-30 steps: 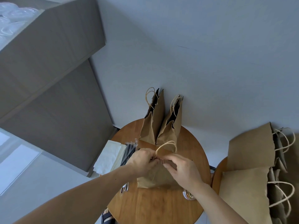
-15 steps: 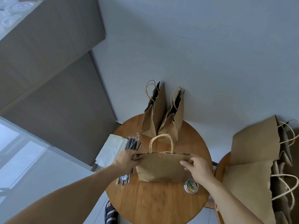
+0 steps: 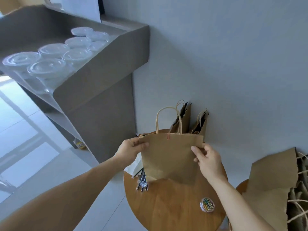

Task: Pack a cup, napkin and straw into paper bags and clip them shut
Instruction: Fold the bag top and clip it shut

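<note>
A clear round tub of coloured paper clips sits on the round wooden table. Over the table, the left hand and right hand pinch the side edges of a flat brown paper bag (an orange paper clip sits on its top rim). Beyond, two more brown bags stand against the wall.

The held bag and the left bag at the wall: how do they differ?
The left hand and right hand grip the held bag at its upper corners; the wall bag stands leaning against the wall. The held bag's mouth is flat, with an orange paper clip; the wall bag's gapes, dark inside. Both are brown paper with handles.
</note>
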`<action>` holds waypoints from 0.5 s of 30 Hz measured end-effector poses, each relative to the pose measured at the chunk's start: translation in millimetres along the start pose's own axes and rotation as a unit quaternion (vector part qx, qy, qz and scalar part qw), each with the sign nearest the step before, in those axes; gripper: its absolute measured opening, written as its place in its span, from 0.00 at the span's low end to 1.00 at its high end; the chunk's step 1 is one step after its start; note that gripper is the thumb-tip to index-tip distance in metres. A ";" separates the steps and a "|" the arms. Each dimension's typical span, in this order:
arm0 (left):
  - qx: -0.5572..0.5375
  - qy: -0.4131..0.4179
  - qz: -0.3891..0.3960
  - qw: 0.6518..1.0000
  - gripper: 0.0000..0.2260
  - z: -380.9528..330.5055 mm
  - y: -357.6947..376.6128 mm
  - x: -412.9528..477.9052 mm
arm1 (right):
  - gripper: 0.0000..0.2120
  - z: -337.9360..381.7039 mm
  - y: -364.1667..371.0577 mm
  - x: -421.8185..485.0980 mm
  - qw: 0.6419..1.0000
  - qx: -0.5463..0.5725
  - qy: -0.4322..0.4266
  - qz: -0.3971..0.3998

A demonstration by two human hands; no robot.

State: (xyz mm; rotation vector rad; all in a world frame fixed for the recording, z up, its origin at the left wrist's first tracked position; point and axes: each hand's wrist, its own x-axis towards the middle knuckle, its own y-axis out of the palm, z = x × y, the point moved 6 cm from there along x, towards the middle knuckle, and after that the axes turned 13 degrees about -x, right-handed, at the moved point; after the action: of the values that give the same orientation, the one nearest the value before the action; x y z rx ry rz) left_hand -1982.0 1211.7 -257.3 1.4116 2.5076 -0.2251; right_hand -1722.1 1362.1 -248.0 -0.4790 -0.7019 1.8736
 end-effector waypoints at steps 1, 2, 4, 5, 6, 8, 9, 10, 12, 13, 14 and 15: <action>-0.016 0.005 -0.001 1.000 0.05 -6.2 -10.8 -6.9 | 0.02 15.9 0.9 -0.9 1.000 0.004 -0.012 -0.014; -0.031 0.013 -0.005 0.999 0.06 -12.3 -23.3 -14.2 | 0.03 32.9 3.1 -2.6 0.999 0.006 -0.025 -0.025; -0.064 0.043 -0.016 0.997 0.06 -25.5 -51.1 -31.2 | 0.05 67.4 11.2 -8.0 0.998 0.011 -0.046 -0.038; -0.075 0.060 -0.024 0.995 0.06 -32.2 -65.7 -40.3 | 0.05 84.1 16.4 -10.9 0.998 0.011 -0.053 -0.042; -0.075 0.078 -0.033 0.994 0.06 -39.8 -81.2 -50.1 | 0.05 101.3 22.2 -14.9 0.997 0.006 -0.059 -0.045; -0.074 0.109 -0.055 0.990 0.05 -55.3 -116.9 -72.0 | 0.05 138.7 36.3 -25.2 0.997 0.006 -0.071 -0.042; -0.080 0.124 -0.067 0.987 0.05 -62.3 -135.9 -82.7 | 0.05 158.2 43.4 -30.9 0.996 0.019 -0.079 -0.043; -0.084 0.138 -0.083 0.983 0.05 -68.9 -156.8 -93.5 | 0.05 178.6 51.3 -37.3 0.994 0.028 -0.090 -0.048; -0.085 0.163 -0.115 0.976 0.04 -83.0 -197.8 -116.6 | 0.05 220.0 71.4 -50.9 0.991 0.041 -0.111 -0.055; -0.092 0.177 -0.128 0.972 0.04 -90.2 -212.7 -125.0 | 0.05 238.0 79.0 -55.9 0.990 0.053 -0.120 -0.054; -0.101 0.193 -0.143 0.966 0.04 -95.8 -235.6 -137.2 | 0.05 260.5 93.2 -63.8 0.988 0.066 -0.128 -0.048; -0.108 0.205 -0.158 0.960 0.04 -100.9 -256.8 -148.4 | 0.05 280.7 106.7 -70.7 0.987 0.073 -0.134 -0.043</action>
State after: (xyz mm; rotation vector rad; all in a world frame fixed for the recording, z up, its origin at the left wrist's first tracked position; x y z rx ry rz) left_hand -2142.5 983.6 -114.7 1.0503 2.9745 0.3110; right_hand -1940.1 1195.1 -107.6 -0.1012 -0.7417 1.9100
